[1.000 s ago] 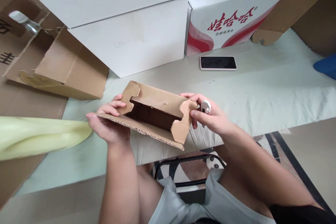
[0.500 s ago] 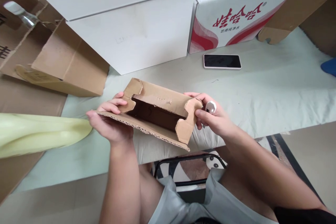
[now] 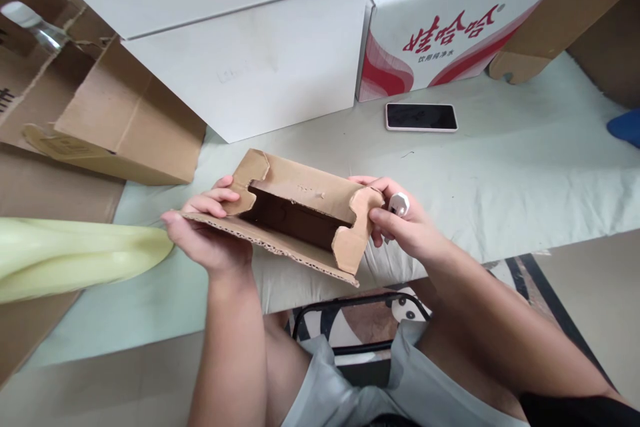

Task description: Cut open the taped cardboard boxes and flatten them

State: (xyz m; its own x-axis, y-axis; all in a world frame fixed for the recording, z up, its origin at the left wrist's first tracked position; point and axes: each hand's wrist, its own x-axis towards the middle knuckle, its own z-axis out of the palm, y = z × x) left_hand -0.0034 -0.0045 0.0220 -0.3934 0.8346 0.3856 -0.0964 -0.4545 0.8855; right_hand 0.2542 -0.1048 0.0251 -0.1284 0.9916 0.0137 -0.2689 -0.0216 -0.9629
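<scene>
A small brown cardboard box [image 3: 315, 197] is held tilted above the front part of the cloth-covered surface, its dark opening facing up toward me. My left hand [image 3: 213, 233] grips its left end, with the fingers on the notched flap and the thumb at the corner of the long front flap. My right hand [image 3: 400, 217] pinches the notched flap at the right end. A small white object [image 3: 399, 203] sits at the fingers of my right hand; its lower part is hidden.
Behind are stacked white boxes [image 3: 250, 73] and a red-and-white printed box [image 3: 440, 33]. A phone [image 3: 421, 117] lies on the pale green cloth [image 3: 510, 167]. Cardboard boxes [image 3: 135, 113] with a bottle [image 3: 33, 23] and a yellow-green object [image 3: 80, 257] are at left.
The whole view has shifted slightly, so the things appear a little further left. Both hands keep the same grip on the cardboard box.
</scene>
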